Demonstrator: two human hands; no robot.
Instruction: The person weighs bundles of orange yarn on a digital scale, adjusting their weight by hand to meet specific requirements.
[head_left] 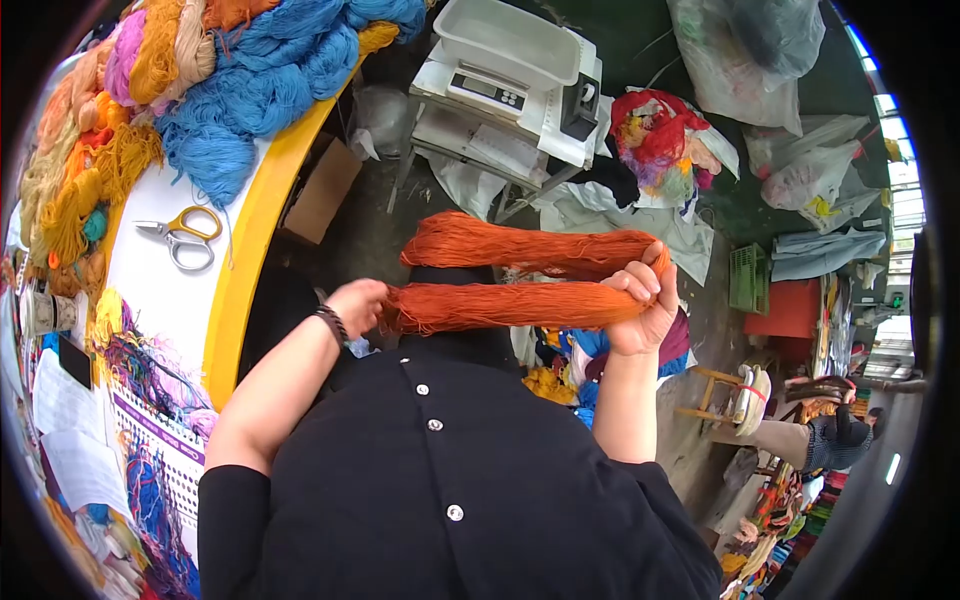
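A skein of rust-orange yarn [510,305] is stretched sideways in front of my body as a long loop, with a gap between its upper and lower strands. My right hand [640,290] is closed round the loop's right end, with the strands passing between thumb and fingers. At the lower strand's left end, my left hand [358,306] has its fingers pinched together on the yarn. The upper strand's left end lies across something dark. Scissors [190,238] with one yellow and one grey handle rest on the white table at left.
The yellow-edged table [235,290] holds blue yarn [250,110], tangled threads and papers. Beyond are a scale [487,92] with a tray and a cardboard box [322,190]. Plastic bags and colourful yarn lie on the floor. Another person [838,440] is at the far right, near a stool.
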